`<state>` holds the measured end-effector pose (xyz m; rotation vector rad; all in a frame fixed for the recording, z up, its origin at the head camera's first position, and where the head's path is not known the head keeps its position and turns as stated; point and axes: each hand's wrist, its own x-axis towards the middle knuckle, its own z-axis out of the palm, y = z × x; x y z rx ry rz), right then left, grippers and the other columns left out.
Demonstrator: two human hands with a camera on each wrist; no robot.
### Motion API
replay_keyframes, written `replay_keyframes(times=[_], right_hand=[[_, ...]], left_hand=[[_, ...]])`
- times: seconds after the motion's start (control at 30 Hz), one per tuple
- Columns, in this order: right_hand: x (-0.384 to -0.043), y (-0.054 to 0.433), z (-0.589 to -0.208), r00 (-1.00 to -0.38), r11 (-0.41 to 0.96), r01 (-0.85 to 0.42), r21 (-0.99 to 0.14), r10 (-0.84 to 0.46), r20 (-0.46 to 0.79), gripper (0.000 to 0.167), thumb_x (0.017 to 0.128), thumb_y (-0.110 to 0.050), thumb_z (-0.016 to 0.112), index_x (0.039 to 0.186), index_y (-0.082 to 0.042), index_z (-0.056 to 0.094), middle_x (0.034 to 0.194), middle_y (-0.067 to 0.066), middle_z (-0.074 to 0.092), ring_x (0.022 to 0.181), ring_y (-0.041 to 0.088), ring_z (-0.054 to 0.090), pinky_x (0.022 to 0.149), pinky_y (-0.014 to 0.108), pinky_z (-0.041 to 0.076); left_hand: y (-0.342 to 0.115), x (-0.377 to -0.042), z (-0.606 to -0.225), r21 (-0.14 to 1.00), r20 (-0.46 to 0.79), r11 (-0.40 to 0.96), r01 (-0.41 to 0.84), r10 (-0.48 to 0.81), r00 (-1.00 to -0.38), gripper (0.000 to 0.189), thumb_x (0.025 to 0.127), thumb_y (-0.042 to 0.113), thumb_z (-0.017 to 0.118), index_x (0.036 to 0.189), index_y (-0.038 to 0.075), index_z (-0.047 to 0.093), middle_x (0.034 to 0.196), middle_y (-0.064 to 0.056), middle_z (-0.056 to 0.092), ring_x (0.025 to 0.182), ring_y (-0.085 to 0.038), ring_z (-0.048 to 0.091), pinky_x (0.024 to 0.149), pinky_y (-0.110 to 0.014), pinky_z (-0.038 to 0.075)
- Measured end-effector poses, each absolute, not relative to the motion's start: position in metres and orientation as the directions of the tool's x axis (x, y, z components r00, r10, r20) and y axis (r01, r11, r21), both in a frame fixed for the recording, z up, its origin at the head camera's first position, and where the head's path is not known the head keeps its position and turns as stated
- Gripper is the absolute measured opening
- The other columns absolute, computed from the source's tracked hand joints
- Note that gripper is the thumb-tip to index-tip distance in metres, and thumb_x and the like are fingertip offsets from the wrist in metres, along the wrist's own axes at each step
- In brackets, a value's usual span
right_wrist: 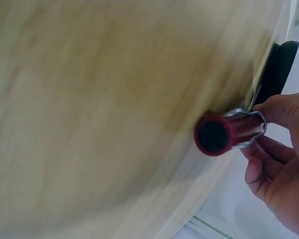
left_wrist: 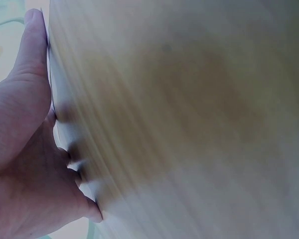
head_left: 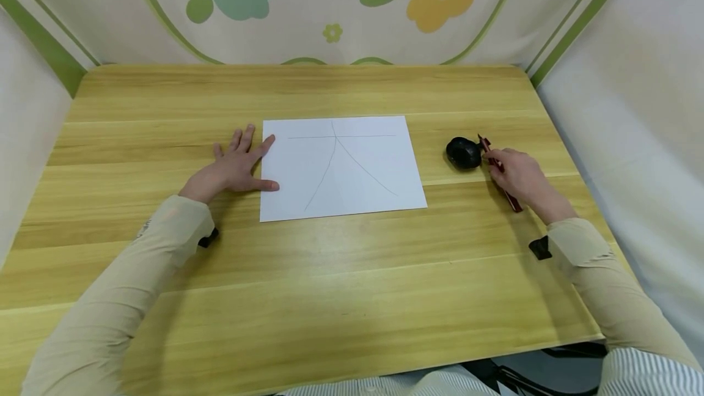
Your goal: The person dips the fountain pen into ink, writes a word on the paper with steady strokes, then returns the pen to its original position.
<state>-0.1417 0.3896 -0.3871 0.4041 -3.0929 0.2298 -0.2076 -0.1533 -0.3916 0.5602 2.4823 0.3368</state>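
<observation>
Wooden table [head_left: 341, 274]: left hand [head_left: 233, 167] fingers spread at paper [head_left: 341, 167] edge; right hand [head_left: 519, 176] fingers pinching red pen [head_left: 500, 173].

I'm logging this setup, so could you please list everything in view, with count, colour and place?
table: one, light wood, fills the view.
paper: one white sheet with thin drawn lines, table centre.
ink dish: one, black, right of the paper.
brush: one, dark red handle, tip at the ink dish.
backdrop: one, cream with flower print, behind the table.
left hand: flat on the table, fingers touching the paper's left edge.
right hand: grips the brush.
sleeves: two, beige.
</observation>
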Motion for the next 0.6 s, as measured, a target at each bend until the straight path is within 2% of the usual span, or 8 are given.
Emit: replay_keyframes(times=[0.3,0.6], right_hand=[[-0.1398,0.3895,-0.3903,-0.961,0.951,-0.276,-0.138,-0.270,0.058,0.026,0.085,0.000,0.061,0.111,0.004,0.062,0.098,0.028,0.063,0.081,0.042,0.062,0.069,0.055,0.049],[-0.1388,0.3889,-0.3918,-0.953,0.941,-0.302,-0.156,-0.292,0.080,0.024,0.086,0.001,0.060,0.110,0.005,0.062,0.097,0.029,0.060,0.079,0.043,0.061,0.066,0.055,0.049]], left_hand=[[-0.1547,-0.2085,-0.3936,0.347,-0.473,0.883,0.316,0.455,-0.754,0.106,0.082,0.063,0.060,0.153,0.021,-0.008,0.151,-0.020,-0.032,0.139,-0.045,-0.026,0.098,-0.079,-0.009],[-0.1545,-0.2088,-0.3940,0.349,-0.467,0.882,0.318,0.457,-0.756,0.106,0.082,0.063,0.059,0.153,0.022,-0.008,0.152,-0.020,-0.032,0.139,-0.045,-0.026,0.098,-0.079,-0.009]])
